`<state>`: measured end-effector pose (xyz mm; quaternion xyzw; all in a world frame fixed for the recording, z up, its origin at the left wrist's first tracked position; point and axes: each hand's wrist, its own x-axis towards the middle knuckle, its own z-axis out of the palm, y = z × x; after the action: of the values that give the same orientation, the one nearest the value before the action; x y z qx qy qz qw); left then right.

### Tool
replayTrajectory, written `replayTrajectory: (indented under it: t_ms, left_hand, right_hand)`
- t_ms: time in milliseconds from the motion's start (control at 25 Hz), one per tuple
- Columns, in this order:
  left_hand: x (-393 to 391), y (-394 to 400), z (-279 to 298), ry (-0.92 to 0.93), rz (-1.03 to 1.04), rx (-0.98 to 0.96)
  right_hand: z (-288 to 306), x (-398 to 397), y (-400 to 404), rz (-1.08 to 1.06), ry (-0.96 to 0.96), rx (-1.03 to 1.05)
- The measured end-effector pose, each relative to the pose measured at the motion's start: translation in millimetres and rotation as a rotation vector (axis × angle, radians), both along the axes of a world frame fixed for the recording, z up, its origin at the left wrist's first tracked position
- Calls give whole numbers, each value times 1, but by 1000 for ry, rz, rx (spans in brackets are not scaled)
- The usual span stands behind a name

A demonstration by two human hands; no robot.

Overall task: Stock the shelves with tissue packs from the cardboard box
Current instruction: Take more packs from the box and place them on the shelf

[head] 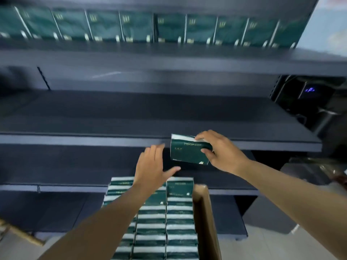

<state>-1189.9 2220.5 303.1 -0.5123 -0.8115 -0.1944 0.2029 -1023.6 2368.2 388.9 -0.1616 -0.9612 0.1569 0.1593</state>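
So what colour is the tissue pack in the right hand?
Dark green with a white end, tissue pack in the right hand; head view.

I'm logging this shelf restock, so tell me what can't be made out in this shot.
- Head view: labels on the top-shelf tissue packs, motion-blurred.
- Cardboard box: depth and left wall, hidden by packs and the left forearm, cut off below.
- Held tissue pack: right end, covered by the right hand.
- Dark device at right: too dim.
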Motion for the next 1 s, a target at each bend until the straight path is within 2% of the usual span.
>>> replayTrajectory:
  t_ms: [120,240,480,600,840,1000]
  left_hand:
    - [-8,22,91,84,-12,210]
    - [-18,44,169,178,-33,327]
    - [-43,99,272,265,-14,396]
    - [-67,126,288,200,77,318]
    - [-146,168,271,65,238,173]
    - [-189,191,267,89,299,85]
  right_hand:
    - [77,3,4,27,132,123]
    - [142,2,12,15,219,204]
    - [230,-18,53,-19,375,227]
    - [241,-50,87,-59,417,154]
    - [222,-147,151,-24,407,81]
    - [212,-207,181,-13,425,70]
